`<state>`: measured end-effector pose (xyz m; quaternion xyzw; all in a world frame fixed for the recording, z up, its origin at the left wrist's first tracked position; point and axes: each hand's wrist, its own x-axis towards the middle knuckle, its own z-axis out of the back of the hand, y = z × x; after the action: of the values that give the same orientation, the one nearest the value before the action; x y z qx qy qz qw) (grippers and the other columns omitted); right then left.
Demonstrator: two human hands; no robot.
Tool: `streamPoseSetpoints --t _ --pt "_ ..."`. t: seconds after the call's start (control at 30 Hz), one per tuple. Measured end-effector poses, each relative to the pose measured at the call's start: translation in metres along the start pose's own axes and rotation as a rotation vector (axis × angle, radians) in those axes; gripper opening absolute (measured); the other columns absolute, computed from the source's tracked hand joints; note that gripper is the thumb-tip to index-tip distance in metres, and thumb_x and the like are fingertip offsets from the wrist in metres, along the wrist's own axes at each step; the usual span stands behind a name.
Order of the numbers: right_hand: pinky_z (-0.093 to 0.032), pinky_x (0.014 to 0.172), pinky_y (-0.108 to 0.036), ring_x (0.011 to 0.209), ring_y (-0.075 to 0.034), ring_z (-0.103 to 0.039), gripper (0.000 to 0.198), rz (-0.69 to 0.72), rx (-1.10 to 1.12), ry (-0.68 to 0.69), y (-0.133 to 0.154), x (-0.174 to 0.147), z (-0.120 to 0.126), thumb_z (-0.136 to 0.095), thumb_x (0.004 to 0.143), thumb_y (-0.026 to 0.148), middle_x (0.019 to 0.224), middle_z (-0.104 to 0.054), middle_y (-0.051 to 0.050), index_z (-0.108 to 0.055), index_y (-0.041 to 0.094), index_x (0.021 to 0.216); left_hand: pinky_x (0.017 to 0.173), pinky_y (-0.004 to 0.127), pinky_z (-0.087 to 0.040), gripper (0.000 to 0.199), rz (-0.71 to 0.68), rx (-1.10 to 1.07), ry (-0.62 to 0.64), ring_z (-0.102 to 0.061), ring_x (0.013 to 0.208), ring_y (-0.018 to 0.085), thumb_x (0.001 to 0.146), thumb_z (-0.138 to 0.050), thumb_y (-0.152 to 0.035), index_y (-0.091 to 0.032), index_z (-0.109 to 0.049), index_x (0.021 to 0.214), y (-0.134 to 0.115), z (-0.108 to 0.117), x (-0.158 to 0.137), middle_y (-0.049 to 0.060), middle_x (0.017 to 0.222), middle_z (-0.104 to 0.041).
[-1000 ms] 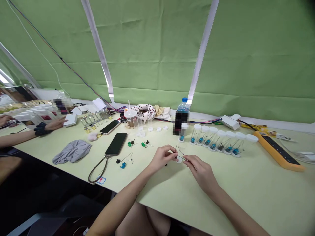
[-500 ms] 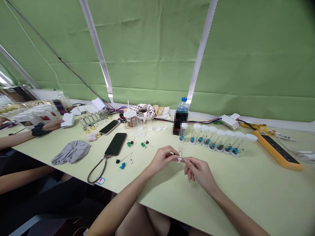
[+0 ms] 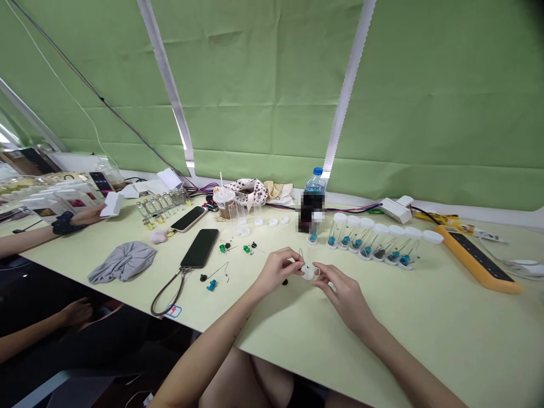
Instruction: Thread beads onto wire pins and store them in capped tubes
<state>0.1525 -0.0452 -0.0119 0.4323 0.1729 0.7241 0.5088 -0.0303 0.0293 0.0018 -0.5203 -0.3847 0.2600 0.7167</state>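
My left hand (image 3: 274, 273) is closed in a pinch on a thin bent wire (image 3: 301, 254) whose tip points upward. Across from it, my right hand (image 3: 345, 293) pinches a bent end of thin wire at its fingertips; whether both ends are one wire I cannot tell. Between and just behind the fingertips is a white round cap (image 3: 308, 274). A small black piece (image 3: 285, 281) shows beneath my left hand. To the left lie a blue figure-like piece (image 3: 212, 285), a wire with a black piece (image 3: 204, 278), and green pieces (image 3: 247, 249).
Several clear tubes with white caps (image 3: 379, 229) hold blue pieces at right, before an orange power strip (image 3: 476, 260). A bottle (image 3: 315, 184) stands behind. Phones (image 3: 200, 248), a grey cloth (image 3: 123, 263) and small vials (image 3: 164, 207) are left. A co-worker's hand (image 3: 88, 216) holds a white box (image 3: 112, 204).
My hands have drawn slightly apart, and the wire at my left fingers now stands more upright. The black piece beneath my left hand has come into view. The co-worker's white box has tilted.
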Motion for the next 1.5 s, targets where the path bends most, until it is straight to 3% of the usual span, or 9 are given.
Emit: streamPoseSetpoints --t 0.13,0.33,0.53,0.73,0.83,0.93,1.07,1.33,1.5 --pt "-0.049 0.066 -0.029 0.076 -0.018 -0.063 0.028 0.296 -0.319 -0.043 -0.012 -0.006 -0.004 -0.036 0.095 0.022 0.085 -0.065 -0.008 -0.054 0.019 0.117 0.076 0.032 -0.057 0.028 0.023 -0.1 0.004 -0.06 0.076 0.013 0.078 -0.059 -0.039 -0.012 -0.062 0.082 0.001 0.0 0.001 0.004 0.087 -0.05" --pt "-0.046 0.063 -0.027 0.071 -0.017 -0.062 0.027 0.32 -0.373 -0.018 -0.008 -0.007 0.002 -0.035 0.095 0.02 0.081 -0.065 -0.007 -0.057 0.018 0.111 0.078 0.033 -0.057 0.031 0.044 -0.136 0.047 -0.06 0.076 0.013 0.076 -0.061 -0.042 -0.011 -0.064 0.082 -0.002 -0.002 -0.001 0.004 0.087 -0.051" --pt "-0.042 0.052 -0.025 0.049 -0.012 -0.052 0.041 -0.114 0.023 0.012 0.008 -0.001 0.006 -0.031 0.094 0.043 0.061 -0.058 -0.002 -0.057 0.02 0.074 0.077 0.031 -0.055 0.031 0.048 -0.079 0.095 -0.062 0.076 0.014 0.077 -0.06 -0.042 -0.012 -0.064 0.083 -0.005 -0.005 -0.002 0.005 0.089 -0.053" --pt "-0.033 0.039 -0.021 0.041 -0.01 -0.046 0.048 -0.526 0.504 0.138 -0.001 0.003 -0.002 -0.039 0.086 0.059 0.053 -0.053 0.0 -0.055 0.017 0.072 0.071 0.026 -0.053 0.028 -0.03 0.18 0.097 -0.06 0.073 0.012 0.082 -0.054 -0.041 -0.015 -0.065 0.085 -0.006 -0.003 -0.003 0.006 0.088 -0.055" --pt "-0.038 0.043 -0.023 0.047 -0.012 -0.05 0.045 -0.451 0.411 0.093 -0.004 0.003 -0.004 -0.038 0.088 0.055 0.061 -0.057 -0.002 -0.059 0.016 0.085 0.069 0.026 -0.053 0.029 -0.016 0.177 0.083 -0.06 0.072 0.012 0.082 -0.054 -0.041 -0.014 -0.065 0.083 -0.004 -0.001 -0.002 0.005 0.087 -0.055" --pt "-0.046 0.062 -0.029 0.067 -0.017 -0.058 0.036 -0.195 0.114 -0.044 -0.003 0.001 -0.002 -0.042 0.089 0.048 0.081 -0.063 -0.006 -0.058 0.018 0.103 0.071 0.028 -0.055 0.03 0.031 0.061 0.056 -0.062 0.074 0.013 0.08 -0.056 -0.042 -0.013 -0.064 0.083 -0.003 0.002 -0.002 0.005 0.089 -0.055" --pt "-0.043 0.067 -0.031 0.072 -0.018 -0.058 0.028 0.024 -0.071 -0.047 0.001 -0.003 -0.002 -0.041 0.091 0.04 0.08 -0.063 -0.006 -0.061 0.02 0.089 0.071 0.028 -0.055 0.031 0.085 -0.029 0.081 -0.063 0.072 0.013 0.078 -0.058 -0.042 -0.012 -0.064 0.082 -0.004 0.004 -0.001 0.006 0.091 -0.055" --pt "-0.021 0.036 -0.019 0.038 -0.006 -0.036 0.039 -0.691 0.758 0.219 0.008 -0.002 -0.01 -0.056 0.077 0.054 0.053 -0.049 0.003 -0.056 0.016 0.067 0.066 0.022 -0.049 0.022 -0.035 0.237 0.133 -0.057 0.068 0.011 0.083 -0.054 -0.034 -0.015 -0.066 0.082 -0.014 0.008 -0.003 0.006 0.085 -0.059" --pt "-0.024 0.038 -0.019 0.042 -0.006 -0.041 0.041 -0.754 0.803 0.206 0.007 -0.001 -0.013 -0.062 0.072 0.055 0.058 -0.055 0.0 -0.061 0.015 0.07 0.069 0.023 -0.046 0.02 -0.081 0.376 0.146 -0.057 0.073 0.013 0.085 -0.051 -0.031 -0.017 -0.066 0.087 -0.018 0.009 -0.005 0.006 0.087 -0.06"
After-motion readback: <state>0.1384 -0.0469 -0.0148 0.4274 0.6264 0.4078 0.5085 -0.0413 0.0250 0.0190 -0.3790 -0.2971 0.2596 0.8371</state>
